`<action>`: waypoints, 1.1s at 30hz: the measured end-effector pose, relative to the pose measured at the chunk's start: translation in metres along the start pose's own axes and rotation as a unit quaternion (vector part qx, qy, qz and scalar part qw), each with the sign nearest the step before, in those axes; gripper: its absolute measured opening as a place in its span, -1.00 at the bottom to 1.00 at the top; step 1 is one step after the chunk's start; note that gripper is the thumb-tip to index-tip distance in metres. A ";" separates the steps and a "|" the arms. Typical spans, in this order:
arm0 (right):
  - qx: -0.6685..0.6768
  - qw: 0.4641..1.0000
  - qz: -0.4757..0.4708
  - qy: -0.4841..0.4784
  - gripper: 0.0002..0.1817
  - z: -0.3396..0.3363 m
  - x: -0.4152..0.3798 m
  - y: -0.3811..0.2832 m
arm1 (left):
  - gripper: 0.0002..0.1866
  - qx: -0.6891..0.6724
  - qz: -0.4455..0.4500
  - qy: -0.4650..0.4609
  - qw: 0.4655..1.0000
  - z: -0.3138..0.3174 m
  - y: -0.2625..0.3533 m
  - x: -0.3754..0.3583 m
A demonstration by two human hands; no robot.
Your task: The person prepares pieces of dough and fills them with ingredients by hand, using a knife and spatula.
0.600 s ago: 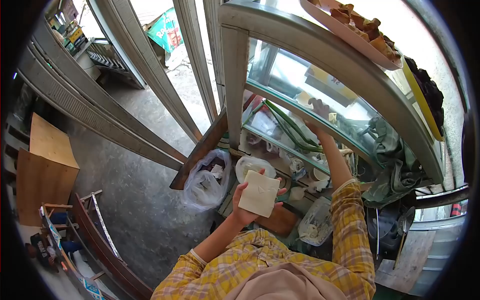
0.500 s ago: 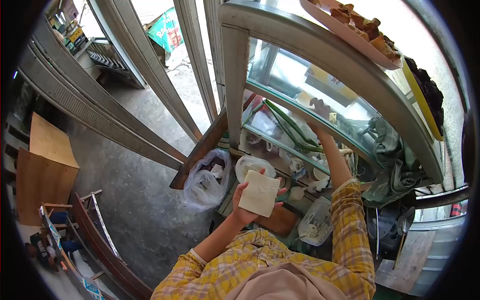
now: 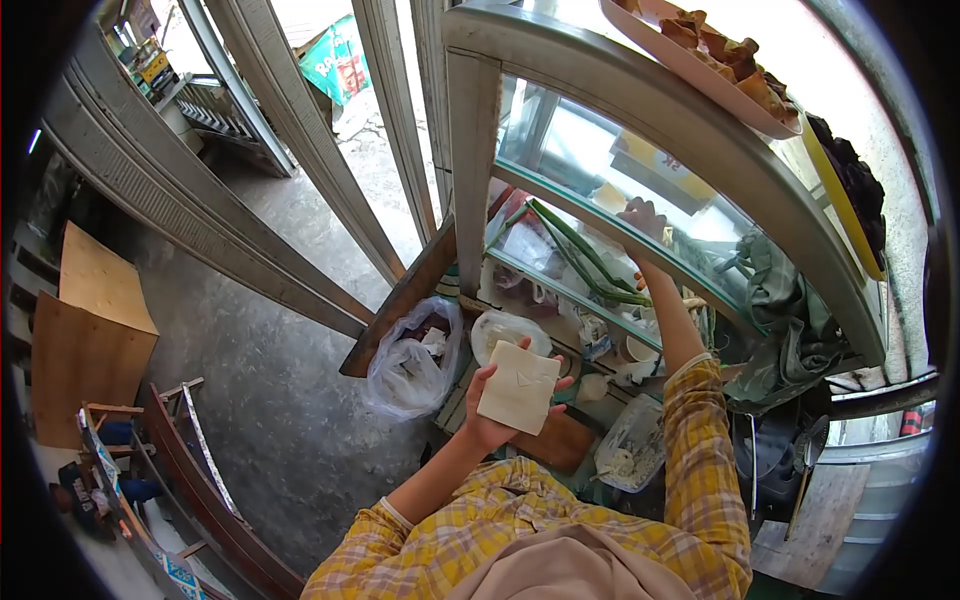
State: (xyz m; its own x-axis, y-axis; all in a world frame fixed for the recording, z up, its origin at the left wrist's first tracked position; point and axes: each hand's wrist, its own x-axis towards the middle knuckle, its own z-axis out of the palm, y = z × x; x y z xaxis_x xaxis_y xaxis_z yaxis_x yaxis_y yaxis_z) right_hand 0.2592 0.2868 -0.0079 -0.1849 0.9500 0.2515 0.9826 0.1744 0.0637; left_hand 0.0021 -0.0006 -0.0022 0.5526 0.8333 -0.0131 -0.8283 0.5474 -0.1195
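Via the head cam I am viewing a pale square slab (image 3: 518, 388) lying face-up on the L hand (image 3: 487, 428), just fwd of the torso. Its sides are running approx. equal, so no long axis is showing; layer count: cannot tell.

L hand: gripping the slab from below, thumb showing at the left edge, fingertips showing past the top and right edges.

R hand (image 3: 645, 218): sitting inside the glass cabinet (image 3: 468, 165), fingers curling beside a small pale pc. (image 3: 608, 197). Glass is obscuring the grip; I cannot tell if it is holding anything.

Key relation: the slab is lying nearer the body and to the left of the R hand, well apart, w/ the cabinet's glass shelf btwn. L hand is the nearer, being in contact.

Containers:
- Clear bag (image 3: 395, 380), left of the slab: holding crumpled white and dark matter.
- Clear tub (image 3: 645, 420), right of the slab: holding whitish scraps.
- Pink tray (image 3: 692, 78), cabinet top: carrying browned, folded pcs.
- Yellow tray (image 3: 842, 205), beside it: carrying dark matter; ID unclear.
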 end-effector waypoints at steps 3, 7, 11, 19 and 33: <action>-0.030 0.999 0.008 -0.013 -0.89 -0.014 -0.002 -0.009 | -0.31 -0.001 0.002 0.001 1.000 0.000 0.000 -0.001; -0.051 0.998 -0.003 -0.019 -0.90 -0.008 0.002 -0.005 | -0.31 -0.001 0.004 -0.002 1.000 0.000 -0.001 -0.001; -0.101 0.990 -0.092 -0.020 -0.90 -0.011 0.000 -0.007 | -0.32 0.000 0.005 -0.006 1.000 0.001 -0.001 -0.001; -0.065 0.971 -0.178 0.145 -0.69 -0.010 -0.008 -0.011 | -0.32 -0.009 0.004 -0.001 1.000 -0.001 -0.002 -0.001; -0.058 0.981 -0.139 0.125 -0.91 -0.009 -0.006 -0.009 | -0.31 0.016 0.012 0.009 1.000 -0.003 -0.002 -0.003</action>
State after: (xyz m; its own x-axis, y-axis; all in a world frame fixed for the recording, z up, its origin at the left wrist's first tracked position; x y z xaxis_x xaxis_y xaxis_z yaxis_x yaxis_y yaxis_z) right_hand 0.2519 0.2771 -0.0017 -0.4581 0.7746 0.4362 0.8878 0.3737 0.2687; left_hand 0.0019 -0.0044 -0.0048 0.5333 0.8452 -0.0345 -0.8442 0.5291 -0.0865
